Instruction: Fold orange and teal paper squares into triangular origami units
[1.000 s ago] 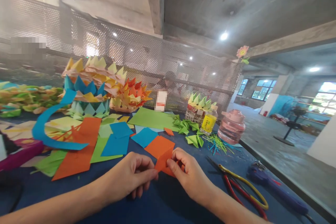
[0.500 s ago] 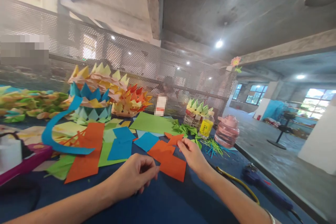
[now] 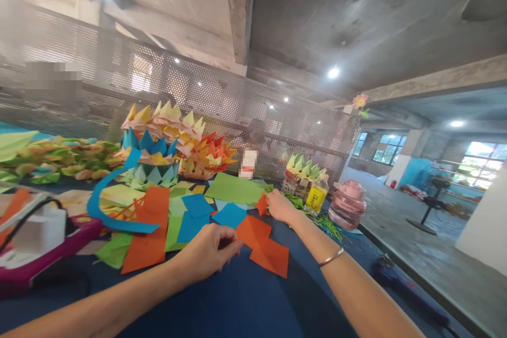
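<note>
My right hand (image 3: 280, 206) reaches over the back of the table and pinches a folded orange paper piece (image 3: 261, 204) beside several green folded pieces (image 3: 293, 200). My left hand (image 3: 216, 251) hovers over the dark blue tabletop with fingers curled in and thumb against them; nothing shows in it. Between the hands lie overlapping orange paper squares (image 3: 271, 256). Blue paper squares (image 3: 195, 224) lie beyond my left hand, and a large green sheet (image 3: 233, 188) is farther back.
Folded-paper rings (image 3: 154, 169) stand stacked at the back left, near a curved blue strip (image 3: 95, 198). A magenta power strip (image 3: 85, 229) lies left. At right stand a yellow-labelled bottle (image 3: 316, 198), a pink jug (image 3: 347, 205) and a blue glue gun (image 3: 407, 290). Mesh screen (image 3: 222, 100) runs behind.
My right hand has moved farther back with the orange folded piece, toward the green folded pieces. My left hand stays curled in nearly the same place. The view has shifted slightly left.
</note>
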A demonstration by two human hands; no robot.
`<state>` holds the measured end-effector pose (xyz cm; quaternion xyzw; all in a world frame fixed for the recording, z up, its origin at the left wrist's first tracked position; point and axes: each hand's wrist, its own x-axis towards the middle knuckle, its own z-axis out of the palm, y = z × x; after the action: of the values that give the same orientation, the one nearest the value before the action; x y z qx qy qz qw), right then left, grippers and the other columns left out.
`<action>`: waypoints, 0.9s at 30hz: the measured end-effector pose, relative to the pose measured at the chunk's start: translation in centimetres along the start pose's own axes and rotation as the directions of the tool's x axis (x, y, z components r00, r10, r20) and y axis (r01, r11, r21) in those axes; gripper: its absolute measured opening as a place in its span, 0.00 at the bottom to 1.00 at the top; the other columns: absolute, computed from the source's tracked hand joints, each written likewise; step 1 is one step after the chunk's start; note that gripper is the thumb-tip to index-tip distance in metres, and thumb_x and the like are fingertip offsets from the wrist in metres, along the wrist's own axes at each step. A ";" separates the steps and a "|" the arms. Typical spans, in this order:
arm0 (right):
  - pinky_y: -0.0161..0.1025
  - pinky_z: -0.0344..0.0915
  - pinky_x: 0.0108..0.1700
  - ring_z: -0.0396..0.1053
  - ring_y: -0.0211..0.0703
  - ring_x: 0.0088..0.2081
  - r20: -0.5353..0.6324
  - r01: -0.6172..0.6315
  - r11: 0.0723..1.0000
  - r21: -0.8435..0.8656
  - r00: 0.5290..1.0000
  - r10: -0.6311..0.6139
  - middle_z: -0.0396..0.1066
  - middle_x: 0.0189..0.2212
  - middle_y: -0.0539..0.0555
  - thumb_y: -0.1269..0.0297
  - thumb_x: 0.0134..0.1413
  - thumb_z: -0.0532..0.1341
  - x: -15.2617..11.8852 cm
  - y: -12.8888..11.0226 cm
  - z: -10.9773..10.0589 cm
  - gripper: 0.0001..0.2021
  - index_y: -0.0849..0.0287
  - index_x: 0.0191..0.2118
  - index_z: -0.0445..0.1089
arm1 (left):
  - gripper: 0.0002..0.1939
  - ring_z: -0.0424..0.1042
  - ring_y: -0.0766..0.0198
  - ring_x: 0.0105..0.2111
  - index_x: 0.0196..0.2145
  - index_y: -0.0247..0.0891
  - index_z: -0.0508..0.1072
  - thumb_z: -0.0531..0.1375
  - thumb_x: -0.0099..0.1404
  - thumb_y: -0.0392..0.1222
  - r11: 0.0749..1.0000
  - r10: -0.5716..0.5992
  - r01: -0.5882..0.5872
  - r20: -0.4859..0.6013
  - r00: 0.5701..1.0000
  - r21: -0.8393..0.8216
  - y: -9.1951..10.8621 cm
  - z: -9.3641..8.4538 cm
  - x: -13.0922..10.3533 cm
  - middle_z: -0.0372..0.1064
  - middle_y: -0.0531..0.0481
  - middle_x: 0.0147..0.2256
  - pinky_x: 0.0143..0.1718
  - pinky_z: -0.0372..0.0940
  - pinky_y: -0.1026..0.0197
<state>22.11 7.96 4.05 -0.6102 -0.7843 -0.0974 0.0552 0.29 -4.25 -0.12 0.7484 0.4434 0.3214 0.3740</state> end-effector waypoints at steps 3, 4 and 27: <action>0.50 0.70 0.48 0.71 0.48 0.47 -0.002 0.018 1.000 -0.011 1.000 -0.018 0.68 0.51 0.58 0.61 0.64 0.60 0.8 -0.3 0.9 0.15 0.61 0.53 0.67 | 0.15 0.61 0.73 0.16 0.27 0.33 0.69 0.58 0.70 0.43 0.999 -0.003 0.003 -0.001 1.000 0.035 -0.1 0.0 0.1 0.60 0.61 0.18 0.20 0.57 0.68; 0.50 0.70 0.48 0.70 0.48 0.47 -0.010 0.019 1.000 -0.011 1.000 -0.020 0.68 0.51 0.58 0.60 0.64 0.60 0.9 -0.4 1.0 0.15 0.61 0.53 0.67 | 0.15 0.61 0.73 0.16 0.27 0.33 0.69 0.58 0.70 0.43 0.999 -0.002 0.002 0.001 1.000 0.043 -0.2 0.0 0.2 0.60 0.61 0.18 0.20 0.57 0.68; 0.43 0.69 0.39 0.69 0.40 0.34 0.284 0.131 0.953 0.275 0.935 -0.211 0.71 0.34 0.51 0.55 0.60 0.63 -8.4 -0.3 -2.1 0.13 0.61 0.42 0.70 | 0.15 0.62 0.73 0.18 0.28 0.33 0.69 0.58 0.71 0.44 0.998 0.005 -0.003 -0.042 0.999 0.060 -1.0 -0.4 0.5 0.61 0.60 0.20 0.21 0.61 0.68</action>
<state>23.88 -0.53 4.39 -0.5349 -0.8395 0.0953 -0.0004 -0.20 -3.35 -0.66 0.7533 0.4592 0.3242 0.3413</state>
